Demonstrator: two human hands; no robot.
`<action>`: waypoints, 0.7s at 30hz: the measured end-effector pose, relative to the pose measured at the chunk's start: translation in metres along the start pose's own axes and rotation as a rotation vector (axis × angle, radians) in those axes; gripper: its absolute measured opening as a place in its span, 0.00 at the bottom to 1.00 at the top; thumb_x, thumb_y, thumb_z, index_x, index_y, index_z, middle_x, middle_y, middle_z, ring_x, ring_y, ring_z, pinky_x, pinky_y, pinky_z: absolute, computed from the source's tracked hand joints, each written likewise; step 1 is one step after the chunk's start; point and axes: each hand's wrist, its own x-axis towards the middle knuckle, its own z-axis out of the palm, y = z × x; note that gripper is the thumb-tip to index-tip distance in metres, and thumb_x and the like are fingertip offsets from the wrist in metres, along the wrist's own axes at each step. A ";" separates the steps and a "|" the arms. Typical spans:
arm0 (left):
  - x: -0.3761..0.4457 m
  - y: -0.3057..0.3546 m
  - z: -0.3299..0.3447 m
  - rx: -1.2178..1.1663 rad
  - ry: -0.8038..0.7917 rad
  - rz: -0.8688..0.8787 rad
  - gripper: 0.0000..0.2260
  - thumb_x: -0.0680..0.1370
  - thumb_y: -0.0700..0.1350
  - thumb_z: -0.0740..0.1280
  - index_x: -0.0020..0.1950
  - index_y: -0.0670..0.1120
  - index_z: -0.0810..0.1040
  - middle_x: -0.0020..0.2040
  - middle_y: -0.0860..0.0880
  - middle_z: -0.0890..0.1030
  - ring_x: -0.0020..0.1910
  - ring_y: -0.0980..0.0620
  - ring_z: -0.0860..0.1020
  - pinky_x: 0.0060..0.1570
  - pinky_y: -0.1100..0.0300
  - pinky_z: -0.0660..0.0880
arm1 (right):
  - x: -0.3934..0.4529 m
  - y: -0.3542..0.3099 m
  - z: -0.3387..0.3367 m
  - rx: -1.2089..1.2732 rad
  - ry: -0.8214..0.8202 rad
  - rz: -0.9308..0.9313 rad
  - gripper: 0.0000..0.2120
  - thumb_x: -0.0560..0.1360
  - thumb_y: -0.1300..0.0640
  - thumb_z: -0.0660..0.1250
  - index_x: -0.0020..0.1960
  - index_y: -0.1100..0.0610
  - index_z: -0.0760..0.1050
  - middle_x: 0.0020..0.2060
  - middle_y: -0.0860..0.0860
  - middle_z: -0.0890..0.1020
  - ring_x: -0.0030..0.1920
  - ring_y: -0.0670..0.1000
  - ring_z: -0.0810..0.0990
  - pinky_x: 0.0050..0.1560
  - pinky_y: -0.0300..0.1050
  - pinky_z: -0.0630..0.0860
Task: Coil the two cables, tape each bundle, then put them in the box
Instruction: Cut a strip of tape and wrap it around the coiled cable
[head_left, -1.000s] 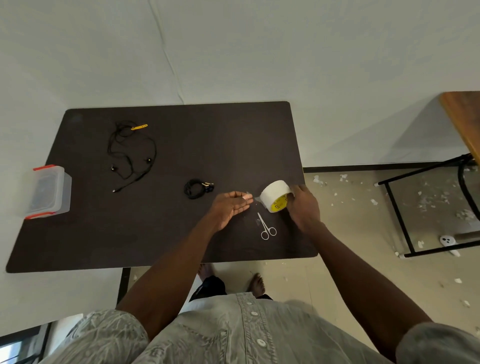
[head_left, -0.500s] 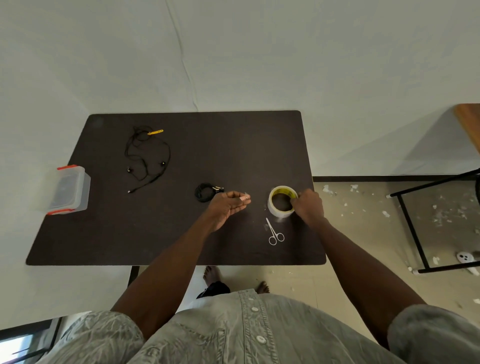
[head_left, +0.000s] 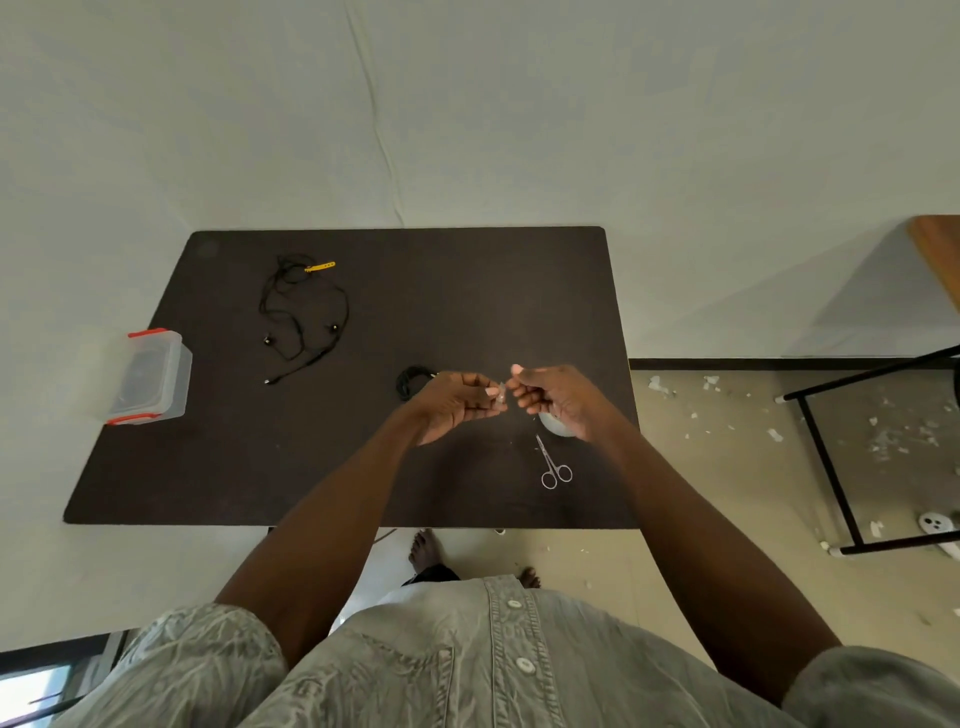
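A small clear piece of tape is pinched between my left hand and my right hand, held just above the dark table. A coiled black cable lies right behind my left hand, partly hidden by it. A loose black earphone cable with a yellow tie is spread out at the far left. The white tape roll lies flat under my right wrist, mostly hidden. A clear box with red clips sits at the table's left edge.
Small silver scissors lie near the front right of the table. To the right stands a black metal frame on a floor littered with paper scraps. A wooden tabletop corner shows at the far right.
My right hand has let go of the tape roll, which now lies flat on the table, and moved left to meet my left hand at the tape piece.
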 end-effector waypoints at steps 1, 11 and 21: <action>-0.002 0.003 -0.001 0.026 -0.006 0.001 0.04 0.76 0.34 0.67 0.50 0.36 0.80 0.45 0.41 0.83 0.48 0.46 0.82 0.54 0.56 0.78 | 0.001 0.000 0.003 -0.002 -0.027 -0.003 0.15 0.76 0.56 0.70 0.51 0.70 0.80 0.37 0.55 0.81 0.35 0.48 0.77 0.38 0.39 0.72; -0.010 0.015 -0.007 0.147 0.007 -0.001 0.04 0.75 0.33 0.68 0.49 0.34 0.80 0.45 0.41 0.83 0.49 0.45 0.82 0.54 0.56 0.79 | 0.005 0.001 0.009 -0.025 -0.069 -0.014 0.06 0.70 0.64 0.75 0.45 0.65 0.82 0.36 0.56 0.82 0.34 0.49 0.79 0.39 0.40 0.75; -0.014 0.018 -0.012 0.238 -0.001 -0.017 0.05 0.76 0.33 0.67 0.50 0.33 0.80 0.45 0.42 0.83 0.48 0.47 0.82 0.55 0.57 0.78 | 0.004 -0.001 0.018 -0.094 -0.058 -0.039 0.06 0.70 0.65 0.74 0.45 0.66 0.81 0.36 0.57 0.81 0.34 0.48 0.77 0.38 0.39 0.74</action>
